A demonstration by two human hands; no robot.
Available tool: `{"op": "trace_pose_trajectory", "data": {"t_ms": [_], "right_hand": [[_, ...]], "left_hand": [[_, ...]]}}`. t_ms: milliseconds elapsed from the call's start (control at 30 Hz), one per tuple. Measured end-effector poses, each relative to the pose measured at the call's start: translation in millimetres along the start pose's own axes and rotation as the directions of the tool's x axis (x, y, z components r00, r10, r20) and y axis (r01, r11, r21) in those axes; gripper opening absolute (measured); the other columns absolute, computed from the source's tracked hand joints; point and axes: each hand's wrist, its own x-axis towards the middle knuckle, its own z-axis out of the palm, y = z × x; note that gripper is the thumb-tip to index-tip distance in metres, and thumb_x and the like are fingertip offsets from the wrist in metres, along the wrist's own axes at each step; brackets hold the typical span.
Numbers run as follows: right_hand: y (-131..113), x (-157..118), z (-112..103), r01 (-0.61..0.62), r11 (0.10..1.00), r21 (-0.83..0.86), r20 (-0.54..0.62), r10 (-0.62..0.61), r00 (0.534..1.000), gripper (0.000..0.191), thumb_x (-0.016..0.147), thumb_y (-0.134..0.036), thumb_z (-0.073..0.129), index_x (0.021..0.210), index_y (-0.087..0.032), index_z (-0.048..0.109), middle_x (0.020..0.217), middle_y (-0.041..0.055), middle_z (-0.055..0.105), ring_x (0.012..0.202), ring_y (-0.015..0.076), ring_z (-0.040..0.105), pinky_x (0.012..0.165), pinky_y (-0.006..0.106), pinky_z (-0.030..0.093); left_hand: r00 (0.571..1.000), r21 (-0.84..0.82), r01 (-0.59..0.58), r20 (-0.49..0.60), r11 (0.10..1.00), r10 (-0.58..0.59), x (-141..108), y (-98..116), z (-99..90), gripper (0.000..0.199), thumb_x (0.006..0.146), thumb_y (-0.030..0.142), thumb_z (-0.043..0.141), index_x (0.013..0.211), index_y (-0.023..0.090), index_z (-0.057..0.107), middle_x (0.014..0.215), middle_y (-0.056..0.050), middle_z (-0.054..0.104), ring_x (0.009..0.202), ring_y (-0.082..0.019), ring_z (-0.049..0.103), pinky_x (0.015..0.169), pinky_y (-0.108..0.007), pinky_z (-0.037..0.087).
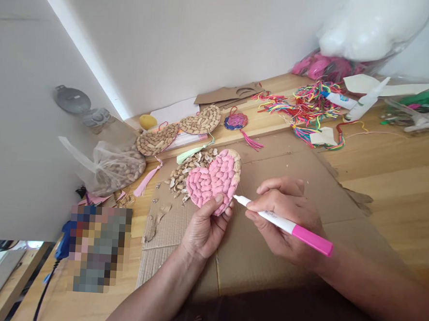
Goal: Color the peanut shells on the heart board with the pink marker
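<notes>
My left hand point(207, 228) grips the lower tip of a heart covered in peanut shells point(213, 177), thumb on its front face. Most of the shells are pink; a strip along the right edge is bare tan. In my right hand point(286, 223) is a white marker with a pink end point(293, 228), held like a pen. Its tip is close to the heart's lower right edge; I cannot tell whether it touches. Behind the heart lies a pile of loose peanut shells point(180, 180) on a cardboard sheet point(272, 169).
Two uncoloured peanut-shell pieces point(200, 121) and a purple round one point(236, 121) lie at the back. A plastic bag of peanuts point(117, 169) stands left. Colourful threads point(312, 106), a glue bottle point(367, 99) and a bag with white stuffing point(371, 29) are at the right.
</notes>
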Motion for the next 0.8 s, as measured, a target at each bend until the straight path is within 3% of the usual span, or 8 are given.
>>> {"op": "trace_pose_trajectory", "data": {"t_ms": [567,800], "right_hand": [[-2.2,1.3,0.8,0.04,0.999,-0.004,0.014,-0.04,0.999,0.008,0.088,-0.016,0.066,0.086,-0.021,0.06,0.07,-0.0019,0.066,0.088,0.0201,0.065,0.082,0.039,0.035],[-3.6,-0.1,0.3,0.039,0.997,-0.069,0.024,-0.038,0.999,0.01,0.088,-0.013,0.065,0.085,-0.02,0.06,0.072,-0.0005,0.067,0.088,0.0203,0.065,0.081,0.04,0.033]], "left_hand": [[0.998,0.01,-0.061,-0.001,0.998,0.061,-0.8,-2.7,3.0,0.014,0.069,0.006,0.083,0.076,0.005,0.072,0.071,-0.003,0.069,0.062,-0.01,0.065,0.061,-0.02,0.06],[0.995,0.024,-0.095,-0.01,0.995,0.095,1.8,-3.8,3.9,0.014,0.069,0.005,0.082,0.078,0.006,0.071,0.077,-0.004,0.07,0.066,-0.011,0.067,0.062,-0.021,0.06]]}}
